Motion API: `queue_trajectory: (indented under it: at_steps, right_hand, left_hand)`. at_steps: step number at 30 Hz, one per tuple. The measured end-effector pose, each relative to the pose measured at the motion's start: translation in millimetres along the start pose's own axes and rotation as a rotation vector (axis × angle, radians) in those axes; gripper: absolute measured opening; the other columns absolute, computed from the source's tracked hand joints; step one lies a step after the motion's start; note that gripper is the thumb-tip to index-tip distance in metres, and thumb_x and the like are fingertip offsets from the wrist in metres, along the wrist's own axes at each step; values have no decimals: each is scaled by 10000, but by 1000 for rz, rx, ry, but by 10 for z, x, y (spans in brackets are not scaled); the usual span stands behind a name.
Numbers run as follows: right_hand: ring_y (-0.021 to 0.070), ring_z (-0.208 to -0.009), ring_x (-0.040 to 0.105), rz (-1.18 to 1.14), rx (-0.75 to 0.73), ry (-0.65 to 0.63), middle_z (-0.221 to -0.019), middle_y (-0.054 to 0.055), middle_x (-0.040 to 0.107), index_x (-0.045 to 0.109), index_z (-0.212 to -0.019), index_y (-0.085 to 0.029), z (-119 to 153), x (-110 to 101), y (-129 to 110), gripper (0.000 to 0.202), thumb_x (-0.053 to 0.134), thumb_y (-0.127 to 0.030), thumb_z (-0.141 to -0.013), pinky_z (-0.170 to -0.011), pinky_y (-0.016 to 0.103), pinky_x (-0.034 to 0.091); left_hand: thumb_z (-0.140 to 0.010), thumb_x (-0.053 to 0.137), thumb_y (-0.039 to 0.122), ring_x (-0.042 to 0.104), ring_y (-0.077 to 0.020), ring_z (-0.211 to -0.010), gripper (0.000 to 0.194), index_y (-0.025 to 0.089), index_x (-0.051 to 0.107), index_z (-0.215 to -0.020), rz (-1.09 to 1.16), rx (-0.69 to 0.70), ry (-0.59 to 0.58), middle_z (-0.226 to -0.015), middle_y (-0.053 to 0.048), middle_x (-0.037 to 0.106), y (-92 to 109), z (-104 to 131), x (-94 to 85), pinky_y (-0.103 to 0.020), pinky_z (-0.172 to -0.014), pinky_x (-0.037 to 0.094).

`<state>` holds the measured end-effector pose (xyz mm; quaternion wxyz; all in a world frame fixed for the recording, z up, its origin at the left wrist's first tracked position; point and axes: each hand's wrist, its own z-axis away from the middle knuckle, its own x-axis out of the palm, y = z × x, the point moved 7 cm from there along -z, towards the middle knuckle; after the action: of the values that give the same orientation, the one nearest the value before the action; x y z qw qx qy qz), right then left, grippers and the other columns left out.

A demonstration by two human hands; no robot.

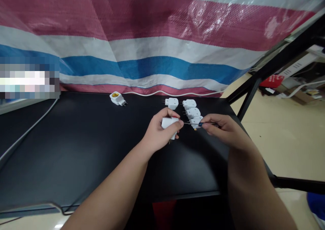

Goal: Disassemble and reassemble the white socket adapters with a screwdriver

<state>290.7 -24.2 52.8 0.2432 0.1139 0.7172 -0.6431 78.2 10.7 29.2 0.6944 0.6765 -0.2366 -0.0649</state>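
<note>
My left hand (162, 127) is closed around a white plug-in lamp socket (167, 122), its prongs pointing down toward the table. A bit of red shows at the top of that socket, by my fingertips. My right hand (220, 128) grips the dark handle of a screwdriver (189, 123). Its thin metal shaft runs left to the held socket; the tip is hidden behind my left thumb and fingers. Just beyond my hands, white plug-in sockets (193, 113) lie in a column, with another white socket (172, 103) to their left.
A separate white lamp socket (117, 98) with a golden inside lies farther left on the black table (101, 138). Behind it hangs a striped plastic sheet (152, 47). A white cable (157, 93) runs along the back edge. Black metal bars (250, 88) frame the right side.
</note>
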Motion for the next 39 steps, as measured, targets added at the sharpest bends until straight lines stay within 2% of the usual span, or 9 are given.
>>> queue_trajectory:
  at_steps: [7, 10, 13, 15, 19, 23, 25, 30, 39]
  right_hand:
    - [234, -824, 646, 18, -127, 63, -904, 59, 715, 733, -944, -268, 22, 39, -81, 197, 814, -446, -923, -760, 376, 519]
    - [205, -704, 614, 31, -42, 132, -793, 45, 694, 743, -965, -250, 16, 45, -35, 268, 804, -508, -925, -664, 350, 502]
    - [143, -533, 466, -37, 91, 167, -604, -7, 553, 692, -856, -225, 20, 86, 73, 435, 710, -646, -966, -505, 294, 377]
    - [121, -488, 406, -154, 183, 166, -556, -27, 480, 645, -790, -218, 30, 137, 154, 540, 645, -724, -977, -457, 276, 314]
    - [93, -418, 337, -336, 367, 86, -488, -56, 395, 618, -704, -208, 62, 277, 231, 636, 692, -812, -885, -400, 255, 247]
    - [79, -381, 274, -439, 404, 21, -451, -72, 344, 588, -655, -214, 58, 367, 168, 658, 677, -826, -879, -375, 247, 196]
    - [76, -377, 269, -464, 387, 12, -448, -72, 354, 589, -671, -215, 42, 390, 154, 634, 692, -804, -883, -374, 243, 192]
    - [84, -404, 342, -411, 292, 88, -489, -65, 435, 622, -782, -209, 16, 351, 184, 538, 735, -719, -914, -385, 229, 249]
    - [106, -486, 477, -225, 146, 133, -614, -56, 539, 663, -1037, -221, -7, 278, 171, 335, 782, -523, -955, -468, 246, 379]
  left_hand:
    - [-825, 854, 308, 654, -112, -610, 276, 182, 642, -950, 30, -85, -59, -798, 4, 648, -194, 41, -72, -254, -557, 644]
    - [-837, 848, 310, 652, -109, -600, 271, 183, 639, -954, 61, -78, -72, -776, 10, 644, -202, 30, -55, -240, -548, 632]
    - [-843, 850, 334, 666, -117, -620, 286, 180, 637, -956, 81, -38, -90, -795, 2, 649, -131, 44, -42, -242, -551, 626]
    - [-853, 847, 353, 668, -119, -613, 295, 182, 634, -963, 59, 15, -90, -811, -4, 655, -58, 66, -62, -242, -544, 610]
    - [-902, 811, 374, 665, -131, -641, 269, 192, 646, -1013, -54, 190, -99, -907, -47, 685, 104, 132, -121, -255, -546, 561]
    - [-890, 810, 324, 666, -165, -766, 225, 204, 679, -1027, -186, 398, -104, -1023, -82, 686, 265, 198, -152, -313, -674, 567]
    - [-881, 808, 325, 667, -190, -821, 218, 213, 684, -1022, -237, 437, -91, -1030, -87, 691, 300, 204, -165, -343, -741, 571]
    - [-908, 796, 348, 668, -195, -811, 209, 216, 681, -1022, -235, 405, -68, -995, -85, 709, 258, 169, -212, -330, -701, 530]
    - [-867, 825, 349, 663, -137, -689, 233, 193, 684, -969, -93, 175, -12, -909, -40, 721, 55, 19, -287, -272, -630, 523]
